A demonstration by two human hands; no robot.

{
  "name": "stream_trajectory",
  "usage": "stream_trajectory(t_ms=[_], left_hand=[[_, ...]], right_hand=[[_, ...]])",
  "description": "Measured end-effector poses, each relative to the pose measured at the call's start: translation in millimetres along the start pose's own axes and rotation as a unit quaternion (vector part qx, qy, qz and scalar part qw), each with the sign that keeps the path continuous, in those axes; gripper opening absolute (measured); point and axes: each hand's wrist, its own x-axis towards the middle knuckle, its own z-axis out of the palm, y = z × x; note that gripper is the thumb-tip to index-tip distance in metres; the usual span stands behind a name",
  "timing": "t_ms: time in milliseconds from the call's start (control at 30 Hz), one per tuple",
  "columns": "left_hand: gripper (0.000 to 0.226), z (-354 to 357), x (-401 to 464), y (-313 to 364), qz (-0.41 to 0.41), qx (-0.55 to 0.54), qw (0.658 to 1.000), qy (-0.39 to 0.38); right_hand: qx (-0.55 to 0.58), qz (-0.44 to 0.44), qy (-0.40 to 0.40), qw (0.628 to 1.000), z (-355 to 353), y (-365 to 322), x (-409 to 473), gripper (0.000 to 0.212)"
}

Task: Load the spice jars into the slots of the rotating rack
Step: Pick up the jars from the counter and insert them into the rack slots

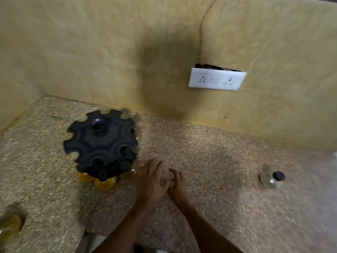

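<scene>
On the speckled surface (200,152), left of centre: black rack (100,141), round, scalloped slots round the rim. Near side looks loaded, with black caps in the slots and yellow-filled jars (104,182) hanging below. Far and left slots look open, though blur makes a count unreliable.

Loose jar (271,178) sits well apart on the right, upright, clear glass, black cap, apparently empty or near it. Another yellowish glass thing (9,225) is at the bottom-left edge, cut off by frame; can't say if it's a jar.

Left hand (150,181) is just right of the rack, fingers straight and spread, holding nothing. Right hand (177,187) is beside it, fingers loosely curled, also holding nothing. The two hands are close, possibly touching at the thumbs; blur hides it.

Handling, my read: glass is small, stiff, smooth, breakable on stone. The clear one should be light, filled ones heavier. Take it round the body just under the cap, not by the cap alone, since cap tightness is unknown. Rack likely spins under side load, so steady it with the other hand when seating.

Socket plate (217,81) on the wall behind, irrelevant.
</scene>
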Motion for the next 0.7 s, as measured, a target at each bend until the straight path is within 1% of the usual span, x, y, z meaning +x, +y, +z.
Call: stream_trajectory(t_ms=[133, 200, 267, 433, 533, 633, 700], left_hand=[[0.083, 37, 4, 54, 0.001, 0.004, 0.997, -0.077], [0.084, 53, 7, 81, 0.013, 0.001, 0.995, -0.102], [0.083, 71, 9, 115, 0.037, 0.002, 0.992, -0.118], [0.089, 108, 13, 176, 0.075, -0.004, 0.988, -0.138], [0.091, 134, 18, 213, 0.084, -0.003, 0.984, -0.157], [0.095, 156, 21, 235, 0.085, 0.01, 0.982, -0.17], [0.096, 163, 21, 246, 0.089, 0.032, 0.981, -0.169]], right_hand=[[0.013, 0.057, 0.038, 0.998, -50, 43, -18, 0.066], [0.015, 0.081, 0.064, 0.995, -74, 63, -28, 0.068], [0.015, 0.104, 0.097, 0.99, -101, 89, -40, 0.065], [0.017, 0.152, 0.15, 0.977, -157, 137, -63, 0.056], [0.023, 0.197, 0.182, 0.963, -197, 165, -73, 0.05], [0.029, 0.257, 0.216, 0.942, -232, 183, -82, 0.045], [0.039, 0.287, 0.252, 0.923, -251, 194, -86, 0.048]])
